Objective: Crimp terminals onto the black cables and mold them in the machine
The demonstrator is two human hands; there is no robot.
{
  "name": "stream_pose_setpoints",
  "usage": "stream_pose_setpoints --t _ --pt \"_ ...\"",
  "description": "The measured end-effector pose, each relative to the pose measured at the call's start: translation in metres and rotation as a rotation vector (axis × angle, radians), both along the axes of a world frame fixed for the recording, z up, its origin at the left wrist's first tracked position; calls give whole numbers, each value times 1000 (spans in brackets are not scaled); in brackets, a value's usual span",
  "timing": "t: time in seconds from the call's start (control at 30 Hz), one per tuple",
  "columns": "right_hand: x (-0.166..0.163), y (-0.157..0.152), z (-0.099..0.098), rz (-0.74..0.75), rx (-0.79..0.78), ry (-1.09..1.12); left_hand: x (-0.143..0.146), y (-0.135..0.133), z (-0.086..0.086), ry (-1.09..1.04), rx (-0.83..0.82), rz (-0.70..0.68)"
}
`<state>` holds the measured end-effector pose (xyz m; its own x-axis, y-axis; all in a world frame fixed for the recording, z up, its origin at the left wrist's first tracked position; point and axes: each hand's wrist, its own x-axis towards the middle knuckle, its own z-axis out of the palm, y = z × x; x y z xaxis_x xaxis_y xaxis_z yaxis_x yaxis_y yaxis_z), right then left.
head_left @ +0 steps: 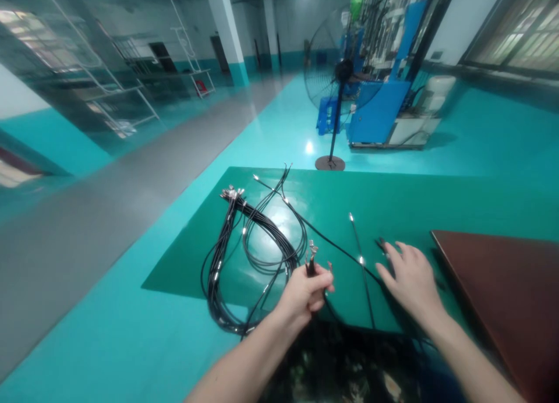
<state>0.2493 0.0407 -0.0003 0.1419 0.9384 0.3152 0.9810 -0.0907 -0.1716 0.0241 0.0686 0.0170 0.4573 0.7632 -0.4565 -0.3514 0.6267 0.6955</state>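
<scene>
My left hand [308, 292] is closed around the ends of several black cables, whose metal end fittings [311, 248] stick up above the fingers. My right hand [410, 275] reaches over the table with its fingers apart, close to a dark cable end [381, 243]; whether it touches this is unclear. Between the hands, a thin black cable [357, 237] with silvery fittings lies on the green table. A thick looped bundle of black cables [225, 246] rests left of my left hand, its metal ends gathered at the top. Loose cables [301, 216] cross beside the bundle.
The green tabletop [183, 257] spreads under the cables. A brown board [502, 275] lies at the right edge of the work area. Beyond the table stand a black pedestal fan [336, 112] and a blue machine [379, 112]. White frames and pillars are farther back.
</scene>
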Motion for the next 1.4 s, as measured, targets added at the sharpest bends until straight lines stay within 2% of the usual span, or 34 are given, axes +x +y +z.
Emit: stream_pose_setpoints --t 0.07,0.13,0.23,0.33,0.5,0.57,0.7,0.9,1.1,1.17,1.23,1.33,1.4 --pt "-28 -2 22 146 -54 411 4 -3 0 80 77 32" --pt "-56 -2 43 244 -204 751 7 -6 0 153 145 45" --pt "-81 1 58 247 -275 950 9 -10 -2 221 199 50" --pt "-86 6 52 179 -317 1099 8 -13 -7 254 245 72" --pt "-86 6 31 102 -399 1568 6 -14 -11 255 307 87" --pt "-87 4 29 117 -360 1580 6 -13 -8 209 269 38" --pt "-86 0 37 160 -204 1338 4 -11 1 74 189 -88" --pt "-86 -7 42 210 -95 1087 7 -9 6 111 182 -64" --pt "-89 -13 39 275 64 854 5 -4 13 85 166 -123" --pt "-91 -13 38 260 73 865 5 -4 12 106 167 -90" --pt "-93 -11 37 196 15 965 6 -5 10 170 211 -21" --pt "-97 -5 34 120 -117 1184 9 -7 6 299 403 84" --pt "-100 -3 33 124 -161 1290 9 -9 4 338 503 101"
